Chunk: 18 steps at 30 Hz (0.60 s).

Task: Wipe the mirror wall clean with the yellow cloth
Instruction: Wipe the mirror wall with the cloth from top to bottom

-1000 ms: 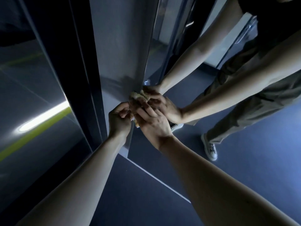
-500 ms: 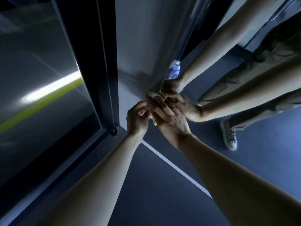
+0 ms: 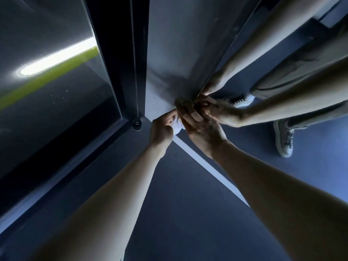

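Straight fingers (image 3: 188, 114) of the right hand (image 3: 204, 129) press the yellow cloth (image 3: 182, 103), mostly hidden beneath them, against the mirror wall (image 3: 310, 146) at its lower left edge. Just left of the mirror, the left hand (image 3: 161, 129) curls its fingers round a white wad (image 3: 178, 126). A grey panel (image 3: 178, 44) adjoins the mirror's left edge, with a round floor fitting (image 3: 136, 123) further left.

I can read no words, numbers, brands or signs here. The mirror wall (image 3: 320, 166) carries no lettering, nor does the dark glass panel (image 3: 47, 102) to my left. The yellow cloth (image 3: 178, 127) shows no label, and the reflected shoes (image 3: 284, 136) show no legible mark.
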Each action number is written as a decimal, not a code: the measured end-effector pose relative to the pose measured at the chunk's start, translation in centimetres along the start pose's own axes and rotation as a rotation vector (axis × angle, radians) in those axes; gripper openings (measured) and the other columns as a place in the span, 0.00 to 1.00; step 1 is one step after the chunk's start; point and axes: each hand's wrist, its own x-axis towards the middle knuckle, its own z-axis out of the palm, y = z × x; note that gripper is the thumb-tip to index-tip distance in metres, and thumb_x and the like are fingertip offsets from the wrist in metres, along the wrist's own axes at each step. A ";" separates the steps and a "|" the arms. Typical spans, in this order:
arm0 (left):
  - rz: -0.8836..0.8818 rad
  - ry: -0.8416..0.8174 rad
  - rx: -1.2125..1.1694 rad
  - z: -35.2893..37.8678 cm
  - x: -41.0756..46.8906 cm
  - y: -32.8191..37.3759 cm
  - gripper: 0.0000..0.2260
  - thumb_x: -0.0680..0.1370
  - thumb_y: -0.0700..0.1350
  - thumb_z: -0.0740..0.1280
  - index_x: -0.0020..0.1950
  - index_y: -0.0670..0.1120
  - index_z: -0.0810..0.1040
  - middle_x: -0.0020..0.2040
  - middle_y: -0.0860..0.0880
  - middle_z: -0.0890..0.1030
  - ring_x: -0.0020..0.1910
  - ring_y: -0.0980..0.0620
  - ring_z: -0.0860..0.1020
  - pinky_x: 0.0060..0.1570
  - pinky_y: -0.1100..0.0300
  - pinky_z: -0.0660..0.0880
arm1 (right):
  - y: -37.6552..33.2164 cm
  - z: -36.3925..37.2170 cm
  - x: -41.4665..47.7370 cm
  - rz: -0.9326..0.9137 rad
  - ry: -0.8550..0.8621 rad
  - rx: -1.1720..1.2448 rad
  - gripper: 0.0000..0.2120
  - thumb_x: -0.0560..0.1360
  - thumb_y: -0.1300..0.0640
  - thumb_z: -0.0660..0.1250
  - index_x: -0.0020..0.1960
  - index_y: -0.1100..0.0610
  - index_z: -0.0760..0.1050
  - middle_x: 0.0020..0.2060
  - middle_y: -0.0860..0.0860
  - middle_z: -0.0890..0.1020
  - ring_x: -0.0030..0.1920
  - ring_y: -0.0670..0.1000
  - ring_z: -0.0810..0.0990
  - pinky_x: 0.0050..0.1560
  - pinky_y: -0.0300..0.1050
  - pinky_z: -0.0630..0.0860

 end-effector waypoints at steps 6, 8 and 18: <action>-0.166 0.005 0.095 -2.0 1.7 -5.6 0.31 0.72 0.25 0.47 0.69 0.45 0.71 0.69 0.45 0.72 0.67 0.50 0.70 0.60 0.65 0.65 | -2.5 4.6 -0.7 -0.039 -0.264 -0.026 0.27 0.67 0.58 0.72 0.64 0.65 0.74 0.67 0.59 0.72 0.69 0.57 0.69 0.62 0.50 0.73; -0.155 -0.009 0.089 -2.1 1.9 -6.7 0.31 0.71 0.25 0.47 0.69 0.44 0.71 0.68 0.45 0.72 0.67 0.50 0.71 0.60 0.66 0.66 | -3.4 5.7 -0.6 -0.033 -0.349 -0.027 0.29 0.67 0.59 0.72 0.65 0.66 0.72 0.68 0.60 0.71 0.69 0.59 0.68 0.58 0.52 0.76; -0.221 -0.030 0.098 -2.2 3.8 -11.2 0.30 0.72 0.26 0.47 0.67 0.45 0.73 0.65 0.44 0.75 0.64 0.51 0.73 0.57 0.66 0.67 | -6.2 10.4 -0.4 -0.042 -0.629 -0.016 0.28 0.77 0.64 0.56 0.74 0.70 0.51 0.75 0.64 0.53 0.74 0.61 0.56 0.56 0.57 0.75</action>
